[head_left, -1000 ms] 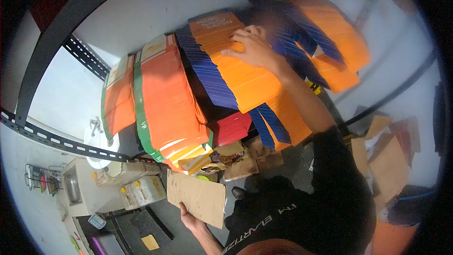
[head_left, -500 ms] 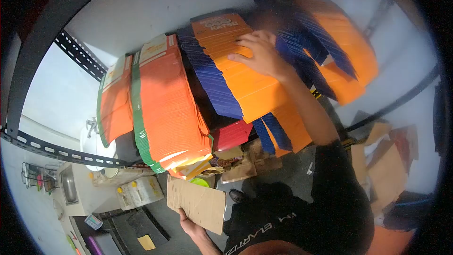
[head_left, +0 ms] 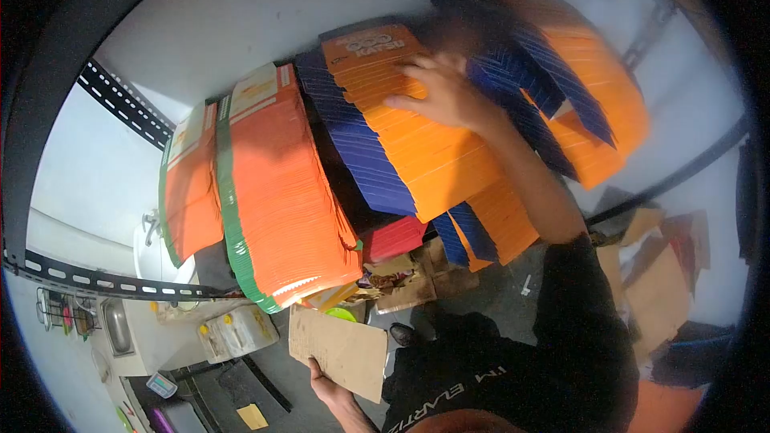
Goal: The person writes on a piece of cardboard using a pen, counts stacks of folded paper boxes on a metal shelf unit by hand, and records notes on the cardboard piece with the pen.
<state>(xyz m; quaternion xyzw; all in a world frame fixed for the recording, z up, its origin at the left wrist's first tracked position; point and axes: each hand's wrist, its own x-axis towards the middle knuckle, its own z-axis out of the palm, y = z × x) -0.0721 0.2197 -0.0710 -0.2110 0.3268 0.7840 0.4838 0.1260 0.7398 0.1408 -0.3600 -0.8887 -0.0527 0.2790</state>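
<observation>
Orange-and-blue cartons (head_left: 449, 160) lie fanned in a long stack, the right hand (head_left: 445, 98) spread across them, fingertips blurred; can't tell whether it's gripping. Down low, beside the black shirt (head_left: 513, 377), the left hand (head_left: 329, 387) pinches a cardboard sheet (head_left: 341, 349). Orange-and-green cartons (head_left: 281, 192) crowd the left, another blue-and-orange pile (head_left: 597, 72) hems the right, and a black slotted rail (head_left: 112, 282) crosses the washbasin (head_left: 152, 258).

The black shirt (head_left: 521, 365) reads "I'M ELARTIZ"; the orange carton (head_left: 370, 52) reads unclearly.

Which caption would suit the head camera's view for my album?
Right hand spread on an orange-and-blue stack, left hand gripping a brown cardboard sheet.
</observation>
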